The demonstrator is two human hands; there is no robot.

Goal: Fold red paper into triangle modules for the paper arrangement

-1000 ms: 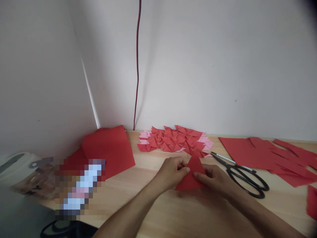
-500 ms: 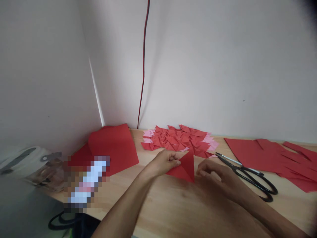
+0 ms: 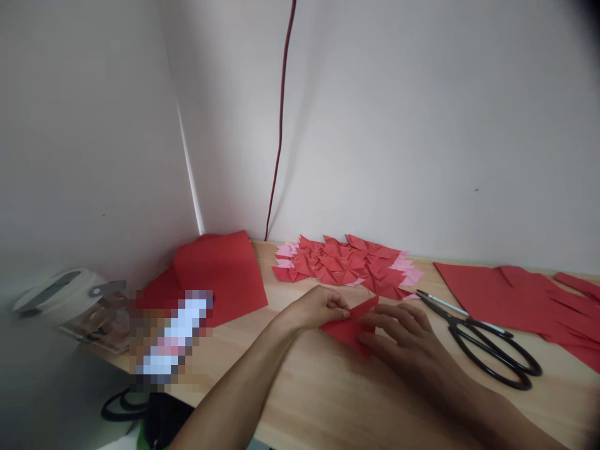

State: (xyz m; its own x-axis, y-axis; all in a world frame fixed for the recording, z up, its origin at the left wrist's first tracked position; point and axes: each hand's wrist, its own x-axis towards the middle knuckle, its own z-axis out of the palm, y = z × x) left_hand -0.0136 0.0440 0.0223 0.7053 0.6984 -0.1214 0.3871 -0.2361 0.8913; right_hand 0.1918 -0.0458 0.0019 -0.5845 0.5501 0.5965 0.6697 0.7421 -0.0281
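A folded piece of red paper (image 3: 349,328) is held just above the wooden table, between my two hands. My left hand (image 3: 323,307) pinches its left side between thumb and curled fingers. At the right side, my right hand (image 3: 398,325) has its fingertips on the paper, partly covering that edge. Just behind my hands lies a spread of folded red and pink paper pieces (image 3: 337,259). Black-handled scissors (image 3: 492,350) rest to the right of my right hand, with a slim pen-like stick (image 3: 443,302) beside the blades.
Red sheets and strips (image 3: 497,297) lie at the right, with more red sheets (image 3: 220,269) at the back left. A blurred-out device (image 3: 175,337) is in front of those. A clear container with a white lid (image 3: 70,290) stands at the left edge. A cable (image 3: 281,119) hangs along the wall.
My right hand has moved left onto the red paper, where it was apart from it before. The paper's raised right flap has tilted lower. The view has shifted slightly.
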